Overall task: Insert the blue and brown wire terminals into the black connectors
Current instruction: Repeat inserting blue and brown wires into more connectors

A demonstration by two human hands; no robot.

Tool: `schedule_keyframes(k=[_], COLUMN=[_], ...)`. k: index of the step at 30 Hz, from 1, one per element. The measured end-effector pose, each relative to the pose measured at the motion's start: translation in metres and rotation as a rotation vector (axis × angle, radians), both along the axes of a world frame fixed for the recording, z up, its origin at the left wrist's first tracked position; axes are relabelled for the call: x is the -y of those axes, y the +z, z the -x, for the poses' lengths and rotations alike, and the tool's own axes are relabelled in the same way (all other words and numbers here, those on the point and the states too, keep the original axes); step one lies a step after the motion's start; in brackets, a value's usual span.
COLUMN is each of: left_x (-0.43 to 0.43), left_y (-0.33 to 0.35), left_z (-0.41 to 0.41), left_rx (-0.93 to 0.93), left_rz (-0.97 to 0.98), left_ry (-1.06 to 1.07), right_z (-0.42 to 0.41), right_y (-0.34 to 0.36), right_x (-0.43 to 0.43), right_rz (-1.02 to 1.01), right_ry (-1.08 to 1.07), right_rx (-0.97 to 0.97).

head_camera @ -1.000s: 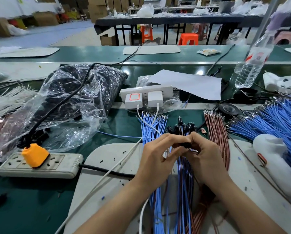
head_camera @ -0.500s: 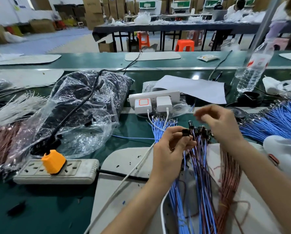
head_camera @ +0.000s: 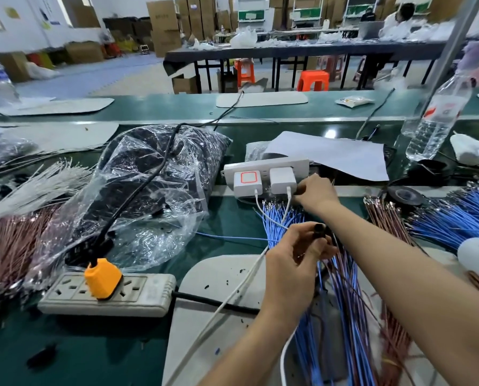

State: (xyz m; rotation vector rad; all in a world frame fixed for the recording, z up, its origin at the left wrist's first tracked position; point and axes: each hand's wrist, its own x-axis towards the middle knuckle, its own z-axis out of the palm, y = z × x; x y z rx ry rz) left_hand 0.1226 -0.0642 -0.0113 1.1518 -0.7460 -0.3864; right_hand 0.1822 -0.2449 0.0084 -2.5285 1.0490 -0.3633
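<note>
The step in hand looks like fetching the next wire: one more terminal has to be picked before it can be pushed into a housing. The left hand [head_camera: 296,254] is curled, thumb and fingertips clamped on a cluster of small black plastic connectors [head_camera: 320,229], which it holds raised over the pale mat. The already-fitted blue and brown leads [head_camera: 344,288] trail down from them toward the person. The right hand [head_camera: 316,192] is well apart from the left, stretched forward across it to the far ends of the fan of loose blue insulated wires [head_camera: 274,221] lying on the green tabletop [head_camera: 227,218]. It sits just beside the white plug-in charger [head_camera: 283,179] on the white power strip [head_camera: 263,165]. Its fingers bend downward at the metal tips, but I cannot tell whether they have pinched a wire or only touch the pile. The loose brown insulated wires [head_camera: 383,218] lie to the right, untouched. Next, I judge, one blue lead must be singled out by its terminal end, brought back to the left hand, lined up with an empty connector and pressed home.
</note>
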Motion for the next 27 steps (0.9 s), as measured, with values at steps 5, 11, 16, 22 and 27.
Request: schedule_keyframes(k=[5,11,16,22,27], left_x=[0.0,-0.001,-0.003,-0.002,-0.003], left_y=[-0.001,0.001,0.004,0.004,0.004], left_z=[0.0,0.0,0.001,0.002,0.004], left_rx=[0.003,0.022,0.098,0.181,0.187], left_rz=[-0.001,-0.004,-0.019,-0.064,-0.087], left_ry=[0.008,0.01,0.005,-0.026,-0.033], right_z=[0.0,0.042,0.12,0.158,0.162], right_y=[0.001,0.028,0.034,0.02,0.021], right_x=[0.002,-0.006,-0.057,-0.078,-0.086], right_rz=[-0.021,-0.107,-0.61,-0.745,-0.572], right_ry=[0.01,-0.009,0.261,0.199,0.314], right_rx=[0.013,0.449,0.748,1.058,1.002])
